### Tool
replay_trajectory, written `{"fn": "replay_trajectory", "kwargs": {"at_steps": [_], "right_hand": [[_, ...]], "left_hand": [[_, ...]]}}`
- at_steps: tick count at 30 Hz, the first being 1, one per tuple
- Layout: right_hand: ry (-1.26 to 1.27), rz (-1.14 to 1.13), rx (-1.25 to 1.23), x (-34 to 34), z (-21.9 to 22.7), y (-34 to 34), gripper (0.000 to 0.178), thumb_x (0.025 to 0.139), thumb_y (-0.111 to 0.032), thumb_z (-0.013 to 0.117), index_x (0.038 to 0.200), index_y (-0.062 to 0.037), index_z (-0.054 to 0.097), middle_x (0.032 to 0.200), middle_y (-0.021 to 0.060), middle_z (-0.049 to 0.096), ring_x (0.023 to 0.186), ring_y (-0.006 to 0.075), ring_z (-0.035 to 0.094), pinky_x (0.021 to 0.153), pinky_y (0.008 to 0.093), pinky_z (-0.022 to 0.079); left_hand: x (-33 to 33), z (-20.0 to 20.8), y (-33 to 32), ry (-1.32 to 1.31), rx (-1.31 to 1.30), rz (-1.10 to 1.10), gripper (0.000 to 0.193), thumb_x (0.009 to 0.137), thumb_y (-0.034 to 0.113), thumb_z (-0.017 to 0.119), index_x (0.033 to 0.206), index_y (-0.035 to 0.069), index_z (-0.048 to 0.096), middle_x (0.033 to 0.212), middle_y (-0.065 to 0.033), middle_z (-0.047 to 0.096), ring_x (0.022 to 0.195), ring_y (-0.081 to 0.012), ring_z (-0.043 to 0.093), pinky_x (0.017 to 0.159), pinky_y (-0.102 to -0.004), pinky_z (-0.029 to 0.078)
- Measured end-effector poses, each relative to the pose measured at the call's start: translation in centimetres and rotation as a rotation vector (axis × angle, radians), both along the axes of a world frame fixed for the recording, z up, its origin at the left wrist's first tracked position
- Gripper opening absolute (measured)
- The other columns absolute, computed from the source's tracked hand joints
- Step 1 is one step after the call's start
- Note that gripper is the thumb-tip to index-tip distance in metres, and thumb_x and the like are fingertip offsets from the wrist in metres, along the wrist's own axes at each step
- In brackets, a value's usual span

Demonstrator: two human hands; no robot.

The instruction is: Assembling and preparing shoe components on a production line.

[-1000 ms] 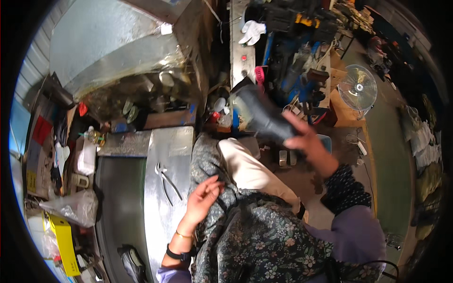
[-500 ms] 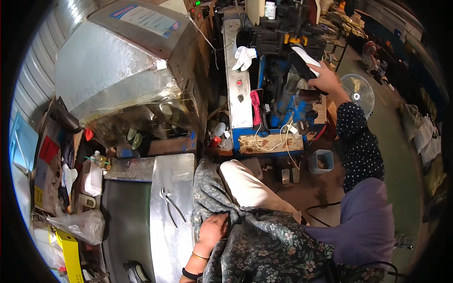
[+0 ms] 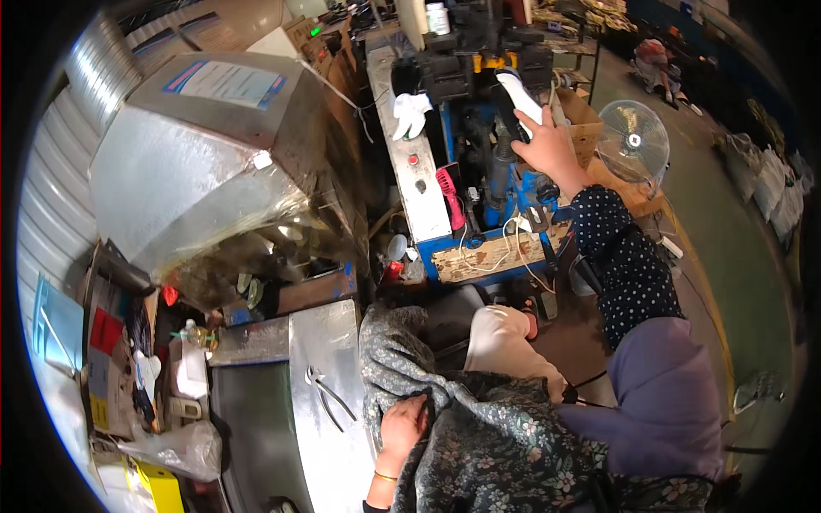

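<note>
My right hand [image 3: 552,147] reaches forward and grips the rear part of a black shoe upper with a white underside [image 3: 520,96]. The shoe's front end is up against the yellow part [image 3: 496,62] of a blue and black machine [image 3: 492,171]; whether it is clamped there I cannot tell. My left hand [image 3: 404,426] lies low on my lap with its fingers curled into the dark floral cloth [image 3: 479,436]. Beside that hand, long-handled pincers [image 3: 329,399] rest on a bare metal plate [image 3: 318,342].
A white glove [image 3: 412,115] and a pink brush [image 3: 450,197] lie along the machine's left side. A large metal hood [image 3: 197,128] stands at the left, a fan [image 3: 633,140] beyond my right arm. Another person [image 3: 654,61] sits far back at the right.
The whole view has shifted as my head moved. My light-trousered leg has swung right, and a foot now shows near the pedals. My right hand still holds the shoe upper at the machine.
</note>
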State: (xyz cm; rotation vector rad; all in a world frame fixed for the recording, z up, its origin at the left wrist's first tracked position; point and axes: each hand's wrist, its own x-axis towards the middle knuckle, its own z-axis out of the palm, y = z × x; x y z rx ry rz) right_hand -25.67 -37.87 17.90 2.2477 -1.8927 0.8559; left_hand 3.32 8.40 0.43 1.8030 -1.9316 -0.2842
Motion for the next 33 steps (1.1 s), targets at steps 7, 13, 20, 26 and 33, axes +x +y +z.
{"fn": "replay_trajectory", "kwargs": {"at_steps": [7,13,20,26,33], "right_hand": [[-0.044,0.229,-0.188,-0.2,-0.5,-0.7,0.058,0.081,-0.042,0.068,0.137,-0.03,0.055,0.122,0.0223,0.059,0.105,0.0315,0.063,0.09,0.0392,0.05],[0.18,0.055,-0.054,-3.4,-3.2,-15.6,0.066,0.086,-0.049,0.06,0.146,-0.0288,0.042,0.134,0.0291,0.046,0.125,0.0456,0.045,0.103,0.0488,0.037],[0.306,0.195,-0.533,-1.7,-2.4,-10.5,0.036,0.092,-0.032,0.058,0.118,-0.0072,0.066,0.118,0.019,0.063,0.11,0.0362,0.059,0.092,0.0425,0.047],[0.71,0.479,-0.221,3.4,-17.0,9.6,0.027,0.075,-0.019,0.061,0.097,-0.0048,0.064,0.103,0.0129,0.061,0.096,0.0301,0.056,0.09,0.0416,0.045],[-0.15,0.696,0.569,1.7,-29.9,25.2,0.019,0.082,-0.018,0.064,0.096,-0.0083,0.073,0.087,0.0143,0.068,0.081,0.0346,0.065,0.073,0.0436,0.051]], "left_hand": [[4.2,-1.1,4.4,0.471,0.013,0.307,0.026,0.09,0.013,0.06,0.113,0.006,0.068,0.108,-0.0161,0.068,0.098,-0.0333,0.066,0.086,-0.0388,0.053],[14.1,-6.8,17.1,0.233,-0.267,1.001,0.033,0.08,0.011,0.059,0.112,0.002,0.061,0.114,-0.0213,0.061,0.105,-0.0401,0.058,0.094,-0.0443,0.047],[20.4,-4.4,39.3,-0.213,0.141,1.802,0.063,0.069,0.019,0.074,0.125,-0.005,0.055,0.103,-0.0197,0.069,0.094,-0.0348,0.067,0.087,-0.0404,0.053],[14.4,2.1,40.0,0.932,0.067,1.57,0.073,0.085,0.036,0.072,0.142,0.004,0.041,0.115,-0.0235,0.064,0.099,-0.037,0.064,0.089,-0.0424,0.049],[14.7,0.8,15.7,0.785,0.1,1.024,0.072,0.087,0.036,0.069,0.143,0.004,0.039,0.122,-0.0228,0.06,0.107,-0.0352,0.059,0.095,-0.0428,0.045]]}}
